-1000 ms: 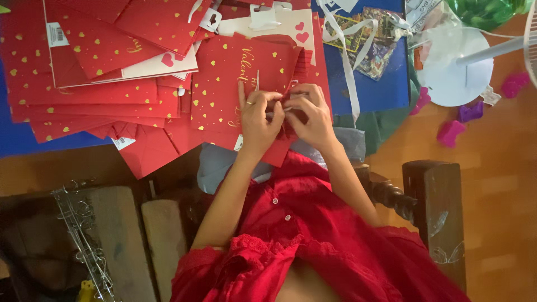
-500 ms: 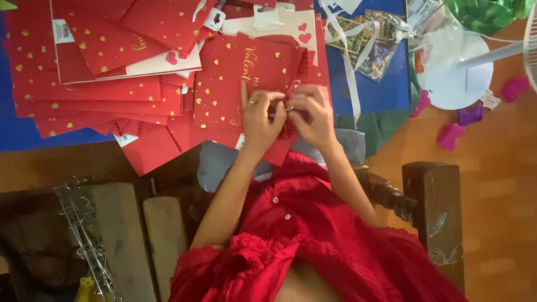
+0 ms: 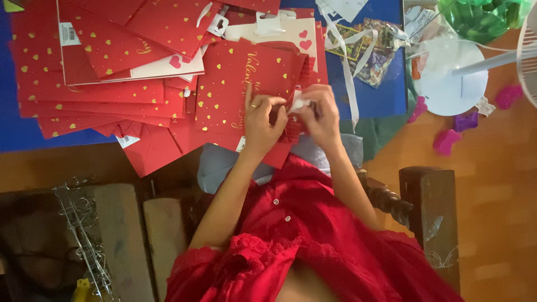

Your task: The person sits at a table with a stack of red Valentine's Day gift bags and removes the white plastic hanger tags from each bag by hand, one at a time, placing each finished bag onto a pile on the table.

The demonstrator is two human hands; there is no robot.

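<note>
Head view shows both hands meeting over a red gift bag [image 3: 240, 84] with gold hearts. Left hand [image 3: 263, 120] and right hand [image 3: 321, 114] pinch a small white piece [image 3: 299, 103] between their fingers. More red bags [image 3: 106, 61] lie fanned at ten o'clock on the blue table [image 3: 380, 89].

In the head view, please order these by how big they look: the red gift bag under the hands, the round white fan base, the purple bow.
1. red gift bag
2. white fan base
3. purple bow, clearly smallest
</note>
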